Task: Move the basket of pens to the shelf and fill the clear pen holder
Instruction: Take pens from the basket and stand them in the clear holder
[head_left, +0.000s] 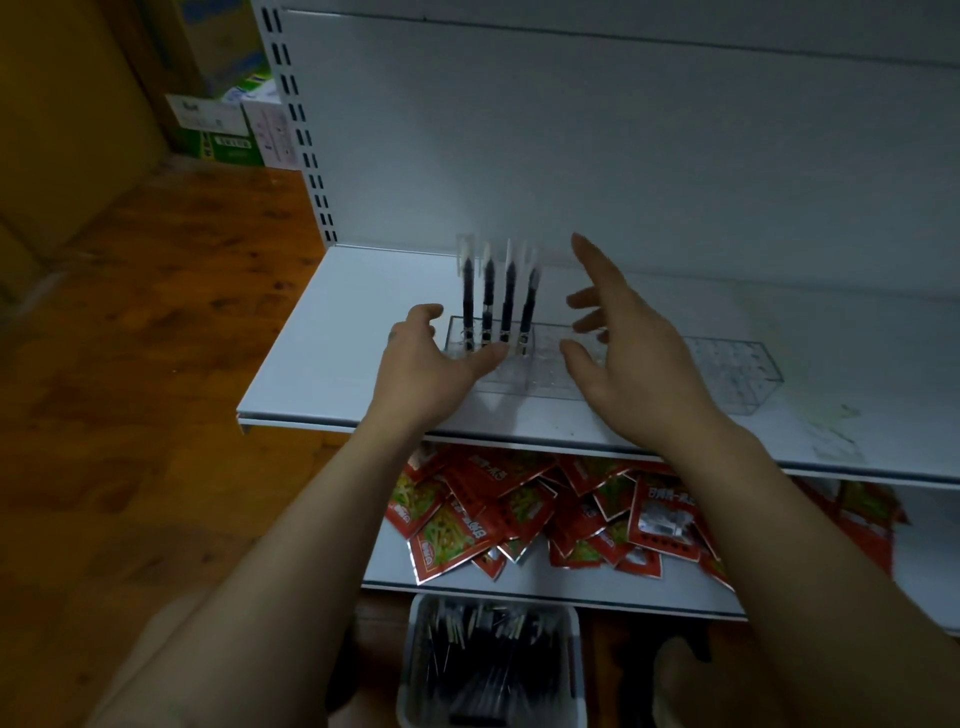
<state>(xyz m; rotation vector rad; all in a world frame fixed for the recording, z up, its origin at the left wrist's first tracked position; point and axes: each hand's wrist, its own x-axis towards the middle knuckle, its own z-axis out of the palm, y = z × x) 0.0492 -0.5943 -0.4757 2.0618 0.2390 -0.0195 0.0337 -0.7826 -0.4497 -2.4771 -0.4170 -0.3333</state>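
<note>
Clear pen holder (727, 374), left grip (436, 356) beside, right grip (623, 353) above, both spread, empty

On the upper shelf (332, 364) we find the clear pen holder (727, 369), with four pens (506, 306) standing in its left end. Our left hand (431, 358) sits at that end, our right hand (634, 353) over its middle. Below, snack packets (519, 514) lie on the lower shelf (395, 566); before it stands the basket of pens (574, 649)
</note>
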